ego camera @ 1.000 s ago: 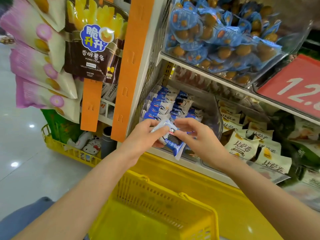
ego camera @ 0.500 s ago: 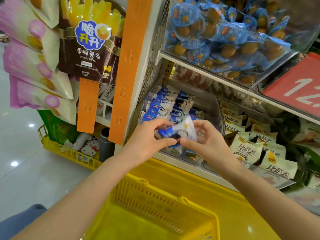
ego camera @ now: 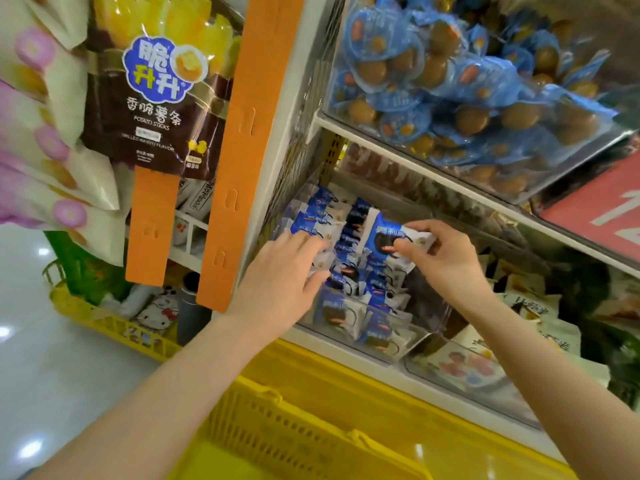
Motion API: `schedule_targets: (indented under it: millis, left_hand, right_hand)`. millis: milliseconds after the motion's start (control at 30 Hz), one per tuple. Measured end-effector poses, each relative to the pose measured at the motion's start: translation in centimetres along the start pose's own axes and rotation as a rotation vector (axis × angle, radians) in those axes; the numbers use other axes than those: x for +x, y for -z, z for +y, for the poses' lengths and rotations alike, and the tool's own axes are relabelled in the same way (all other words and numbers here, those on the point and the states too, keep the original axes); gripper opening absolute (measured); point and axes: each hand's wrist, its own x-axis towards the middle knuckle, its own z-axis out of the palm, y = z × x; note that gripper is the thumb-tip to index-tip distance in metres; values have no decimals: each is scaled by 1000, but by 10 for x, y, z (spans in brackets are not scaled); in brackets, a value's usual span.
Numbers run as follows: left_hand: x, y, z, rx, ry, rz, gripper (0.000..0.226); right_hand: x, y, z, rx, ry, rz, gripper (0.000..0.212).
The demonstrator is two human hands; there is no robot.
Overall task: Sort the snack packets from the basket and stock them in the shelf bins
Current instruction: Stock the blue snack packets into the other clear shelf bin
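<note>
Basket (ego camera: 277, 427) sits nearest, low in view; beyond it left hand (ego camera: 280, 271) presses straight fingers on the packets (ego camera: 341, 310) stacked in the clear bin (ego camera: 420, 341), probably steadying the row, while right hand (ego camera: 446, 258) pinches one blue packet (ego camera: 384, 233) over its emptier right side, apparently to slot it in.

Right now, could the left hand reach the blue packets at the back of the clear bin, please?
Probably yes: the left hand rests on the left row inside the clear bin, whose top is open, and nothing blocks the back packets.
</note>
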Motion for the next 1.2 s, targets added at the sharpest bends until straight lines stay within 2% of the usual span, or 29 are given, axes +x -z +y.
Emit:
schedule_targets:
  millis: [67,167,400,567,667,767,900,1033,1100,1200]
  left_hand:
    - [2,-11,-8,93,1,-68,37]
    - [0,-19,-11,122,-14,-67,41]
    - [-3,-23,-17,154,-63,-51,50]
    - [-3,-27,-18,221,-69,-62,45]
    - [-1,-28,-18,212,-65,-65,45]
    - [0,-28,-17,215,-53,-83,49]
    - [0,-26,-16,243,-63,-91,53]
    - [0,-26,-17,245,-68,-144,47]
    - [-2,-25,-17,258,-82,-165,45]
    - [-16,-20,-15,280,-97,-158,50]
  right_hand:
    - [28,-12,9,-20,-26,43,33]
    - [62,-39,20,-41,-100,39,41]
    - [100,-94,51,-148,-170,-58,40]
    - [103,-103,58,1,-232,-77,42]
    - [104,-100,62,-106,-240,-107,46]
    - [103,-95,60,-142,-189,-60,41]
    - [85,-84,47,-246,-23,50,35]
    - [36,-70,27,-51,104,91,29]
    - [2,-63,23,27,83,51,28]
    - [-45,-52,29,-38,25,-75,31]
